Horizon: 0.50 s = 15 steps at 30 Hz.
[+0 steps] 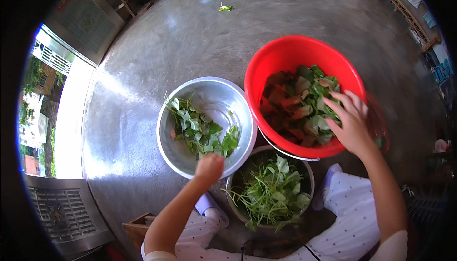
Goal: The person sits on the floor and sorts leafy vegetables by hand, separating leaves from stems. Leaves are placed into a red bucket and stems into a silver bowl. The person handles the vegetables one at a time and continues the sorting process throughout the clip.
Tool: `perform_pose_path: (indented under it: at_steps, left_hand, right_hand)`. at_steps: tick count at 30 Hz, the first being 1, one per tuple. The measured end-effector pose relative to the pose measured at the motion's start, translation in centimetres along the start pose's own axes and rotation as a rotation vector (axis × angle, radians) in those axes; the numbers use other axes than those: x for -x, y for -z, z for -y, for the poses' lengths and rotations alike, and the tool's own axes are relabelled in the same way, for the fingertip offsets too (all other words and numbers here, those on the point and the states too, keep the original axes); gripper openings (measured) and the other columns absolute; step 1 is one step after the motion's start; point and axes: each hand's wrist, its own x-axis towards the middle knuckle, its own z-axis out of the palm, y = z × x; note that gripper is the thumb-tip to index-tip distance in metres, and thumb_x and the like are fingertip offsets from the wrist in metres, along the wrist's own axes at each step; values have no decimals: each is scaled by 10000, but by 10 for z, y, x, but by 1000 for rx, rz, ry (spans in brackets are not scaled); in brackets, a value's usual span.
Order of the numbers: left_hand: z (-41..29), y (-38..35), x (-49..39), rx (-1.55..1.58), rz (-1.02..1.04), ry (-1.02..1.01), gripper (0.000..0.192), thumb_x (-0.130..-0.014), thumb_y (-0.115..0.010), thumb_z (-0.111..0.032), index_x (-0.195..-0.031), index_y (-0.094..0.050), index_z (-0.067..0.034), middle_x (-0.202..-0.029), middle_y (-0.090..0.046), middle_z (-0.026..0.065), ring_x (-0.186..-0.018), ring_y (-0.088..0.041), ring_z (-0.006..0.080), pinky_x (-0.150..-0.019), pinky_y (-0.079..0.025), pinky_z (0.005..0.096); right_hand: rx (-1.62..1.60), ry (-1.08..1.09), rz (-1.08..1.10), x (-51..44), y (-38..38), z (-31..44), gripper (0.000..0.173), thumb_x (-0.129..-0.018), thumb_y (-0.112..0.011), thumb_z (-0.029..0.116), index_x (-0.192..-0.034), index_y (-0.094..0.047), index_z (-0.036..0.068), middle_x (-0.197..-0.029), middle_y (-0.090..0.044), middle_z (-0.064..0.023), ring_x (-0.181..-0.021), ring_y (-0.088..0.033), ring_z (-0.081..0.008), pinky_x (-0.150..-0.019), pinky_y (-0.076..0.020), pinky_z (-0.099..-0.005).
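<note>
A red plastic bucket (298,46) holds a heap of large green leaves (303,107). My right hand (348,121) is over its right side, fingers spread, at the leaves; whether it grips any is not plain. To the left, a metal basin (232,100) holds leafy green stems (203,132). My left hand (210,167) is curled at this basin's near rim, beside the stems; what lies inside the fingers is hidden. Between my feet stands a metal pot (310,175) full of leafy green stems with long thin stalks (275,189).
A scrap of leaf (225,8) lies on the smooth grey floor farther off. A red plastic item (379,121) is partly hidden behind the bucket. An open doorway is at the left, with metal doors (62,207). A wooden piece (137,227) stands by my left leg.
</note>
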Motion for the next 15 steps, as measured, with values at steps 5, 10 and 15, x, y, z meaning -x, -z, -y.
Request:
perform_pose_path:
  at_steps: [5,10,15]
  left_hand:
    - [146,-35,-58,-491,-22,213,213,-802,-580,-232,-942,-654,-90,-970,-602,64,-979,-560,222,-765,-441,368]
    - [241,-63,-117,-798,127,281,238,-805,-540,-146,-1031,-610,-121,-961,-584,55,-953,-537,215,-824,-419,332]
    - [285,-77,-126,-771,43,344,232,-827,-512,-158,-1037,-589,-96,-1005,-581,52,-1035,-503,226,-893,-368,331]
  right_hand:
    - [-68,-57,97,13,34,32,366,-731,-657,89,-1093,-609,53,-1121,-556,-103,-1061,-488,-304,-906,-351,-427]
    - [-112,-32,230,12,34,38,337,-693,-645,81,-1026,-621,35,-993,-600,-119,-935,-541,-319,-831,-393,-429]
    - [-64,24,341,9,24,32,313,-694,-642,100,-999,-625,34,-947,-620,-106,-892,-556,-322,-805,-404,-427]
